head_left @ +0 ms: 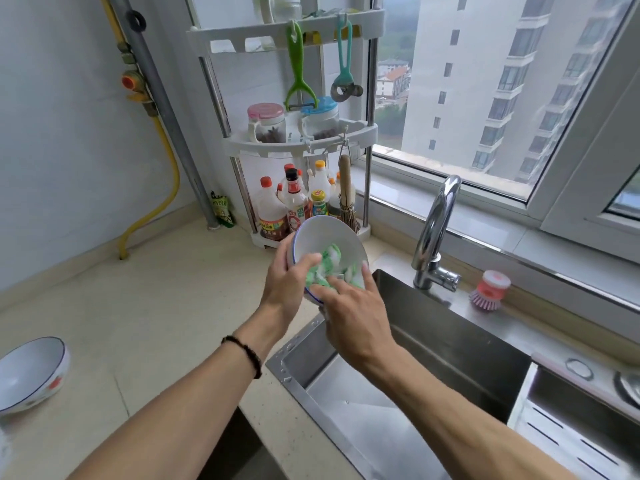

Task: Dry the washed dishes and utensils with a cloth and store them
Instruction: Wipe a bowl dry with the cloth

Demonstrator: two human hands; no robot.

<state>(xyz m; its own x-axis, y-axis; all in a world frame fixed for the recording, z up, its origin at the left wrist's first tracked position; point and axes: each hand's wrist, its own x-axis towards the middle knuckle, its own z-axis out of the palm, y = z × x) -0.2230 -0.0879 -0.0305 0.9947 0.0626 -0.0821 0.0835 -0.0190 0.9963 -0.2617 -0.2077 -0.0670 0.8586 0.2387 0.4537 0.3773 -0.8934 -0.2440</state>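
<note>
Left hand (282, 284) gripping tilted white bowl (323, 242) above sink (450, 344) edge, right hand (353, 308) pressing green-and-white cloth (327, 266) inside it, 2nd bowl (31, 372) on surface (156, 306) far left, faucet (436, 230) behind sink

Beige countertop (166, 306) carries a bowl (31, 372), a rack (301, 140), perhaps a packet (221, 213).

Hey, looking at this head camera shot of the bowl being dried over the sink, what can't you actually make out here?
Head view only:
- Bowl: its lower inside is covered by the cloth and the right hand; its outside is gripped by the left hand.
- Second bowl: cut off by the left edge.
- Sink: the arms hide part of the basin floor.
- Bottle labels: too small to read.
- Drain rack: cut off at the lower right.
</note>
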